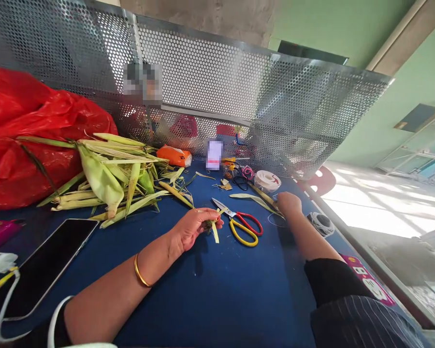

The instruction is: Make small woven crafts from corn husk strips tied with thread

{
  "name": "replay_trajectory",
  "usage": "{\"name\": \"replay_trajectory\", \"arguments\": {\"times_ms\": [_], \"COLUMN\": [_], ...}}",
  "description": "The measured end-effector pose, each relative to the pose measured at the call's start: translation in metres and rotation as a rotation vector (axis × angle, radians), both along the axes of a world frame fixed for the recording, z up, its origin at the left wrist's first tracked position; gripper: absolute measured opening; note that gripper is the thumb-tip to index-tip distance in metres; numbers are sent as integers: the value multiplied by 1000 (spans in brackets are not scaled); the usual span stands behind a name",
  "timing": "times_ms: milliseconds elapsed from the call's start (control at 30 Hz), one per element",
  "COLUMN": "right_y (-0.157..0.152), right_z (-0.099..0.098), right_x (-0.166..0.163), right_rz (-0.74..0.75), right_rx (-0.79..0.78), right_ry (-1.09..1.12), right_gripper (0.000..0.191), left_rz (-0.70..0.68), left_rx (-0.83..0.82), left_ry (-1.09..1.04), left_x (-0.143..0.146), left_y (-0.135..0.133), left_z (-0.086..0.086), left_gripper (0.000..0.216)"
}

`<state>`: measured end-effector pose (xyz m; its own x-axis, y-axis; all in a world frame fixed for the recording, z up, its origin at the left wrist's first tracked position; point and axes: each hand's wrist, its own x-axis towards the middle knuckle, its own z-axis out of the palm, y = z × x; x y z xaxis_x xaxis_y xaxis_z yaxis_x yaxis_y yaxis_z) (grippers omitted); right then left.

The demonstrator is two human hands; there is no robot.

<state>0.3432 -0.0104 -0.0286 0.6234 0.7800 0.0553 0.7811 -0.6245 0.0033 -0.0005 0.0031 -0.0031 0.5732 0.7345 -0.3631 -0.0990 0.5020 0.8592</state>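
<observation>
Pale-green, narrow corn-husk strip (216, 233): holding clamped in left grip (197, 224), left of red-and-yellow-handled metal scissors (232, 214); apparently handling thin looped wire (276, 225) beside right grip (289, 205), cannot tell if clamped; needing fine pinching.

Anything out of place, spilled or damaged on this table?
Nothing looks clearly spilled or damaged. It is just a little untidy: small scraps and a loose husk strip lie apart from the main husk heap, and the scissors lie loose close beside the left hand.

Harsh sunlight glares off the right-hand floor (380, 205).
</observation>
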Motion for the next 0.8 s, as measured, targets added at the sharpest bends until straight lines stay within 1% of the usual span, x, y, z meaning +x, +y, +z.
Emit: {"name": "replay_trajectory", "arguments": {"times_ms": [67, 167, 233, 300, 333, 400, 467, 500, 567, 633, 667, 733, 800], "right_y": [2, 3, -1, -9, -16, -34, -54, -64, -80, -90, -93, -98, -104], "right_z": [-4, -2, 3, 10, 13, 15, 13, 10, 3, -4, -8, -14, -18], "right_x": [1, -1, -6, -19, -29, -57, -91, -108, -140, -166, -175, -189, -195], "right_rz": [19, 14, 7, 38, 78, 206, 343, 430, 711, 875, 928, 950, 946], "right_rx": [31, 134, 242, 360, 414, 502, 550, 573, 672, 667, 633, 580, 535], "right_ry": [-8, -24, -33, -26, -12, 28, 67, 92, 119, -11, -84, -180, -187], "right_gripper": [34, 22, 24, 28, 29, 28, 21, 19, 18, 17, 17, 19, 21], "left_rz": [0, 7, 9, 5, 0, -20, -52, -70, -99, -124, -137, -142, -127], "left_rx": [-16, -65, -95, -121, -133, -168, -218, -249, -314, -376, -403, -429, -422], "left_ry": [6, 12, -4, -27, -40, -75, -119, -139, -165, -174, -175, -169, -160], "left_x": [0, 0, 1, 1, 1, 1, 1, 1, 2, 3, 4, 5, 5], "left_y": [1, 1, 0, -1, -3, -5, -8, -9, -10, -10, -10, -9, -7], "left_z": [0, -1, 0, 2, 4, 7, 9, 9, 8, 4, 2, -3, -5], "left_gripper": [8, 5, 5, 6, 6, 10, 12, 12, 11, 12, 12, 11, 9]}}
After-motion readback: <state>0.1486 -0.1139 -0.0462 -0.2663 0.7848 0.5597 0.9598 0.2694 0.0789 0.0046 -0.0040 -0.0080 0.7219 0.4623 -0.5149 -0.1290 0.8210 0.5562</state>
